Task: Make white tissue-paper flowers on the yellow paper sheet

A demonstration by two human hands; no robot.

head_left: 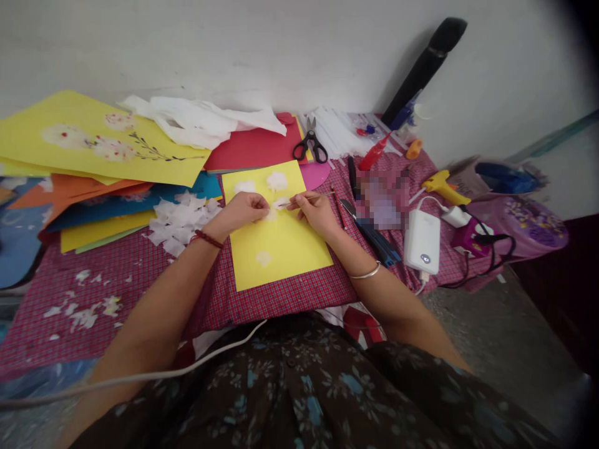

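Observation:
A yellow paper sheet (281, 249) lies on a red checked cloth (140, 280) before me, with white tissue patches (277, 181) stuck near its top and one lower down. My left hand (243, 209) is closed, pinching a small white tissue piece (281, 202) over the sheet. My right hand (316, 209) is closed on a thin stick (306, 197) whose tip meets that tissue piece. The two hands are close together above the sheet's upper part.
A pile of cut white tissue bits (180, 221) lies left of the sheet, coloured paper sheets (93, 143) beyond. Black scissors (309, 144), a red glue bottle (373, 154), a yellow glue gun (440, 185), pens (374, 234) and a white power bank (422, 240) lie at the right.

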